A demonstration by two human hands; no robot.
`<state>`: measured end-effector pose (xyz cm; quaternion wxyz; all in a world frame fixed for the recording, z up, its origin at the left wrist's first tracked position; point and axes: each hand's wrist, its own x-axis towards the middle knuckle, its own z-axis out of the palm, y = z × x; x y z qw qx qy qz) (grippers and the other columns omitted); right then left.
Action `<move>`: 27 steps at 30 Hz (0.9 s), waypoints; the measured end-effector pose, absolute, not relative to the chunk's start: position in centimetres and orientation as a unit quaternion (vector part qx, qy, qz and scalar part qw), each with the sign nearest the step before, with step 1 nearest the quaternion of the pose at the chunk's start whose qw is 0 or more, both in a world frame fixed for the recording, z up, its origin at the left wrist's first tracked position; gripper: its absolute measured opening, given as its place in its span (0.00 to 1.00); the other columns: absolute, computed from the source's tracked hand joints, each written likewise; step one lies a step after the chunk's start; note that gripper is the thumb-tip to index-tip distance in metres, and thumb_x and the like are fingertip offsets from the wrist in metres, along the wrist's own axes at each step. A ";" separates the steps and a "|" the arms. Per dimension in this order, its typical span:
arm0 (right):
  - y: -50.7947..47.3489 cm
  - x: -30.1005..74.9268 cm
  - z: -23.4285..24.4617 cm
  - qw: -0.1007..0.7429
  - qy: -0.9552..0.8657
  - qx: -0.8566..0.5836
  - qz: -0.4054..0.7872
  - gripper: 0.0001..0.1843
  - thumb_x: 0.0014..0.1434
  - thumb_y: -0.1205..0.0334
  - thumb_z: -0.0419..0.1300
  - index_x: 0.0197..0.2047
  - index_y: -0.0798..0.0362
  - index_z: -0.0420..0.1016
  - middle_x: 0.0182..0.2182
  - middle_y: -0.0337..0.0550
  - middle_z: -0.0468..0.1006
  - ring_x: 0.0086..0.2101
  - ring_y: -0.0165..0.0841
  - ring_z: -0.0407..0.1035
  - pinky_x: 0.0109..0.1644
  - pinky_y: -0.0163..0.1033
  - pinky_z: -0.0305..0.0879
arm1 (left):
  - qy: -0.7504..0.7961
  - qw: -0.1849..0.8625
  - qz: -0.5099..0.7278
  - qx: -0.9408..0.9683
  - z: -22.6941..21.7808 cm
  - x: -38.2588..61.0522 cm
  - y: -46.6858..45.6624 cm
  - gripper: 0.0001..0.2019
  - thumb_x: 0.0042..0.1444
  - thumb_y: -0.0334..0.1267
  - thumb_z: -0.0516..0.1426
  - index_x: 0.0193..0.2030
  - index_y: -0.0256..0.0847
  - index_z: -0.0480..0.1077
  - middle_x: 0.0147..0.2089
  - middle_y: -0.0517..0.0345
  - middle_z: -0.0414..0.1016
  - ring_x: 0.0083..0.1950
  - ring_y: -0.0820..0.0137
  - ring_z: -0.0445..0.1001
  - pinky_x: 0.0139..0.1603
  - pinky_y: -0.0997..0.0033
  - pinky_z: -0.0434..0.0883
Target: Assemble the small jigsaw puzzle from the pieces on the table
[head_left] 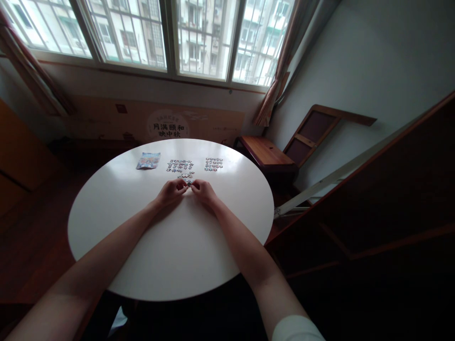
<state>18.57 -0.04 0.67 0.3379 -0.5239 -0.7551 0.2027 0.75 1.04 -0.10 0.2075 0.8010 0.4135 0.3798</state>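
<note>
The puzzle pieces [213, 166] bear indiscernibly small patterns.

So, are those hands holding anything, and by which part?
The left hand and right hand seem to pinch a small jigsaw piece by its opposite sides; the exact grip is too small to tell.

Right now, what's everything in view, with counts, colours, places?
Table: 1, white, centre.
Pieces: count unclear, multicoloured, on table.
Sheet: 1, multicoloured, table's far left.
Window: 1, pale-framed, top.
Buildings: several, pale, outside.
Curtains: 2, brownish, beside window.
Banner: 1, tan, below window.
Wall: 1, grey-white, right.
Chair: 1, brown, beyond table's right.
Orange panel: 1, orange, left.
Dark panel: 1, brown, right.
Floor: 1, reddish brown, left.
Sleeve: 1, pale, lower right.
Forearms: 2, bare, foreground.
Left hand, right hand: 1 each, bare, at a piece.
</note>
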 end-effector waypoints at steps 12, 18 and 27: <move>0.0 18.6 0.6 0.345 -0.755 -0.521 0.199 0.09 0.57 0.62 0.56 0.32 0.55 0.76 0.26 0.39 0.74 0.27 0.27 0.63 0.33 0.31 0.56 | 0.415 0.204 0.380 0.801 0.0 0.8 1.0 0.10 0.54 0.42 0.57 0.30 0.37 0.71 0.23 0.62 0.69 0.25 0.74 0.66 0.27 0.76 0.63; 0.0 18.6 0.6 0.343 -0.756 -0.522 0.196 0.08 0.57 0.62 0.56 0.32 0.55 0.75 0.25 0.38 0.74 0.27 0.27 0.63 0.32 0.31 0.55 | 0.416 0.207 0.381 0.799 -0.1 0.7 1.0 0.10 0.54 0.42 0.57 0.30 0.37 0.71 0.23 0.62 0.69 0.25 0.74 0.67 0.27 0.76 0.63; 0.1 18.6 0.4 0.341 -0.756 -0.522 0.197 0.09 0.57 0.62 0.56 0.33 0.55 0.76 0.25 0.38 0.74 0.27 0.27 0.63 0.32 0.31 0.55 | 0.418 0.205 0.381 0.799 -0.1 0.8 1.0 0.09 0.54 0.42 0.57 0.30 0.38 0.71 0.22 0.62 0.69 0.24 0.74 0.66 0.26 0.76 0.63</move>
